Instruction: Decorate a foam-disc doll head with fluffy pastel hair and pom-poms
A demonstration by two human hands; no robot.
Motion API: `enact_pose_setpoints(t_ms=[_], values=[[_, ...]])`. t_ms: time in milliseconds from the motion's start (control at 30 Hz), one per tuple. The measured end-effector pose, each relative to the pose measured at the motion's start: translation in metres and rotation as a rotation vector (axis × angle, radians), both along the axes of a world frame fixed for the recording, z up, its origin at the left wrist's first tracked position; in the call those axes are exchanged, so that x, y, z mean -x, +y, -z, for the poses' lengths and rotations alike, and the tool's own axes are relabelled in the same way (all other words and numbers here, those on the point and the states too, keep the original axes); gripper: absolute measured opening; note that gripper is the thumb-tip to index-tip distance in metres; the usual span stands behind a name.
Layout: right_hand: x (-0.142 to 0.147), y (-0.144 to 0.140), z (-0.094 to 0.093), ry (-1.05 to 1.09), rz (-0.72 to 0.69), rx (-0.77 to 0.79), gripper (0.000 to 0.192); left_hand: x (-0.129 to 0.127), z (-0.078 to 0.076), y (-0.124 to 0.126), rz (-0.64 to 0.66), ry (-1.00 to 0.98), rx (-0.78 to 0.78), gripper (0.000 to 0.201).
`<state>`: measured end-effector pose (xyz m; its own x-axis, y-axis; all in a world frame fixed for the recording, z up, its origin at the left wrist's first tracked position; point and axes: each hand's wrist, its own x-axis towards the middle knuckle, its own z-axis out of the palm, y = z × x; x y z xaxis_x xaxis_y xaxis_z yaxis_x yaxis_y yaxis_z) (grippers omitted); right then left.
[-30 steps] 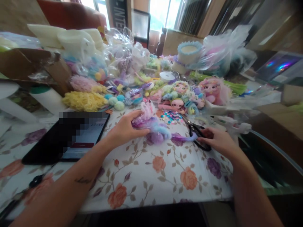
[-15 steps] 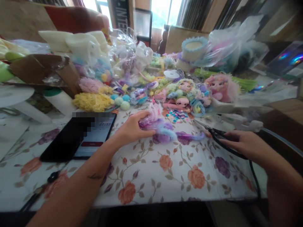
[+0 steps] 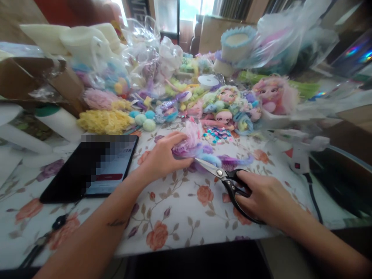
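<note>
A home craft table: floral tablecloth (image 3: 186, 217), heaps of pompoms (image 3: 145, 119), doll heads (image 3: 223, 116), window (image 3: 192, 6) behind

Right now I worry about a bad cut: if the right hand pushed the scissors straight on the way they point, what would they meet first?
Probably the fluffy purple and pink bundle pinned by the left hand. The scissors in the right hand aim up-left, tips already at it; depth is uncertain.

You get soft daylight from the window (image 3: 192, 9) at the far end, blown out to white. The table (image 3: 180, 209) is evenly lit, its shadows faint. The whole frame is slightly smeared, the edges bend and stretch, and the bags (image 3: 290, 42) glare.
</note>
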<state>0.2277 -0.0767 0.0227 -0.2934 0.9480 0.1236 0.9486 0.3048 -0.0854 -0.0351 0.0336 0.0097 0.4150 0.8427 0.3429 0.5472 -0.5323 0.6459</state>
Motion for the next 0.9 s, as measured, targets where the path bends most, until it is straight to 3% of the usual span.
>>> enact_pose_setpoints(t_ms=[333, 900], values=[[-0.004, 0.006, 0.004, -0.063, -0.096, -0.201, 0.018, -0.001, -0.002, -0.002, 0.005, 0.020, -0.005, 0.047], [-0.012, 0.009, 0.004, -0.175, -0.145, -0.289, 0.029, 0.000, -0.001, -0.002, 0.010, 0.003, -0.012, 0.049]])
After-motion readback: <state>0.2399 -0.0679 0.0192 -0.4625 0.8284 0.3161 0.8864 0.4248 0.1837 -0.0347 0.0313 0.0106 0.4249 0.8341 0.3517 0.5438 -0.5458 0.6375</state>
